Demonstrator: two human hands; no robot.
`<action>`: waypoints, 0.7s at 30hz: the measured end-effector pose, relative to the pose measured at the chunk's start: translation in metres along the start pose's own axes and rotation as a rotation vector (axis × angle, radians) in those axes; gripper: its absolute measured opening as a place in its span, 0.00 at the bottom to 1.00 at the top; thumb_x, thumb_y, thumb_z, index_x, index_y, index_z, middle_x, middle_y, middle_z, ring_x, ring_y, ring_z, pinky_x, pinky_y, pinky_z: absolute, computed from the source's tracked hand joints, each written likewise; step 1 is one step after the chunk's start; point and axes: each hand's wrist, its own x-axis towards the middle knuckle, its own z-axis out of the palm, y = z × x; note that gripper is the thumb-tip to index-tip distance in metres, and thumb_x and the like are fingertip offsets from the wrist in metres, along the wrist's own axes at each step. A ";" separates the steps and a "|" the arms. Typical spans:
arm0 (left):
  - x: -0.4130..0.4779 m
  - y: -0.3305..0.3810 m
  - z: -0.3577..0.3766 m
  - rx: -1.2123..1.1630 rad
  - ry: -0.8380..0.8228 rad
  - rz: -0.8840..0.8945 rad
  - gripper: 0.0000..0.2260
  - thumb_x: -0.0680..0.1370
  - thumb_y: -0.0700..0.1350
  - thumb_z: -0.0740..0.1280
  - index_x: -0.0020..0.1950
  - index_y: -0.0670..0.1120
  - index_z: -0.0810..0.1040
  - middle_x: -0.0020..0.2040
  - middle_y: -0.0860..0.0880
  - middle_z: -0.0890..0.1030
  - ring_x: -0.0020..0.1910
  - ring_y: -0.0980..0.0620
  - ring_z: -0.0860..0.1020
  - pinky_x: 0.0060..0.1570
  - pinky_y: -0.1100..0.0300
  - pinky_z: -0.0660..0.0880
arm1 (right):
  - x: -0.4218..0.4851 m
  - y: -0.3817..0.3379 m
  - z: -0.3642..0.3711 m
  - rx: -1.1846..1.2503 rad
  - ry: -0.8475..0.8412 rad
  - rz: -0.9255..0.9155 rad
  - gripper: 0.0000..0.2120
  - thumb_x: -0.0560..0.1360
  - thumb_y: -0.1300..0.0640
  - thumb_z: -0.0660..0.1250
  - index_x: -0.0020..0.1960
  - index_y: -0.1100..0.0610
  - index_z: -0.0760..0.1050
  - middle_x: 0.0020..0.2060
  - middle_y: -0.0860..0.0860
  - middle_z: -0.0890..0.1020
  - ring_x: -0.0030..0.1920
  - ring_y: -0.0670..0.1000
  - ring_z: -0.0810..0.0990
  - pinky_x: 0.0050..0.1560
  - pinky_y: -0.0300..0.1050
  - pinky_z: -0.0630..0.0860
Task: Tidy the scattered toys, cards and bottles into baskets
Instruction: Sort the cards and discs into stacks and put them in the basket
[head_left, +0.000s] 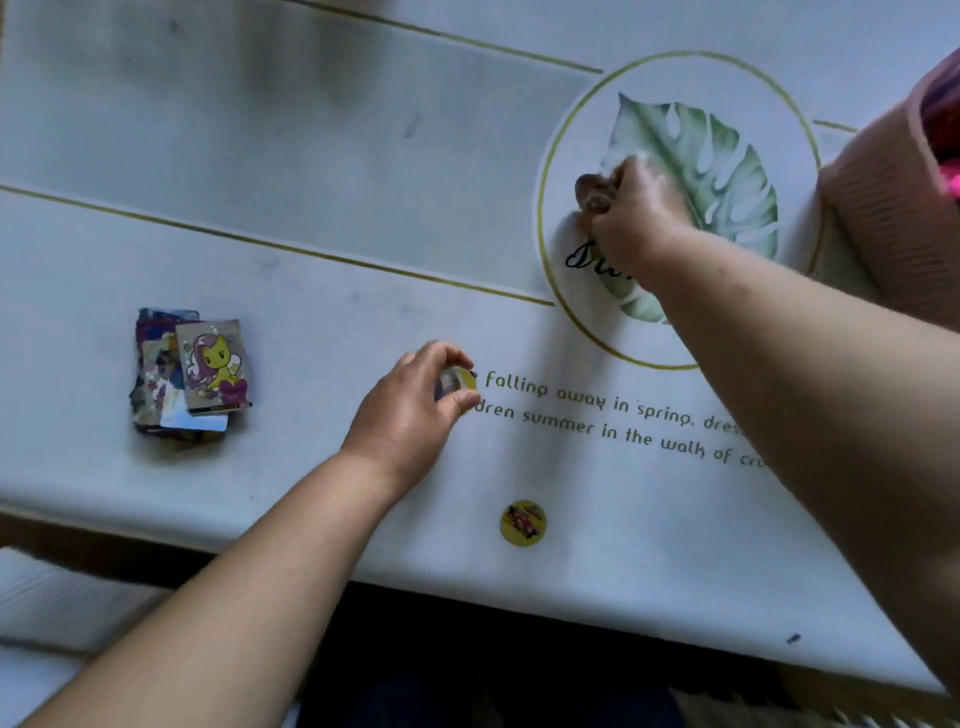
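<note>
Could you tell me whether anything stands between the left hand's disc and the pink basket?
Yes: the right arm, holding a brown toy, lies between the disc and the basket; nothing else does.

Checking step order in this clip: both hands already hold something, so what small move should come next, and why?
Probably the right hand should carry its small brownish piece to the pink basket and drop it there: the piece is already gripped, and the basket stands close beside that hand. The left hand pinches a yellow disc farther from the basket.
</note>
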 end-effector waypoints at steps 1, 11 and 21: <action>-0.011 -0.001 0.007 0.047 -0.067 0.046 0.12 0.76 0.49 0.70 0.57 0.55 0.75 0.55 0.53 0.77 0.51 0.52 0.76 0.51 0.59 0.71 | -0.014 0.004 0.004 0.003 -0.021 -0.030 0.22 0.73 0.53 0.70 0.62 0.59 0.67 0.59 0.58 0.74 0.58 0.58 0.74 0.47 0.43 0.66; -0.076 -0.003 0.084 0.813 -0.495 0.411 0.24 0.77 0.34 0.60 0.72 0.46 0.61 0.62 0.43 0.70 0.62 0.42 0.68 0.44 0.53 0.69 | -0.158 0.084 0.041 0.503 -0.068 0.278 0.18 0.68 0.55 0.75 0.54 0.55 0.72 0.44 0.50 0.80 0.45 0.51 0.79 0.44 0.44 0.76; -0.078 -0.028 0.099 0.784 -0.229 0.469 0.21 0.48 0.42 0.83 0.36 0.48 0.78 0.39 0.47 0.77 0.34 0.47 0.75 0.18 0.64 0.66 | -0.210 0.101 0.038 0.859 -0.165 0.424 0.14 0.68 0.62 0.76 0.51 0.59 0.75 0.42 0.56 0.81 0.39 0.50 0.78 0.41 0.43 0.75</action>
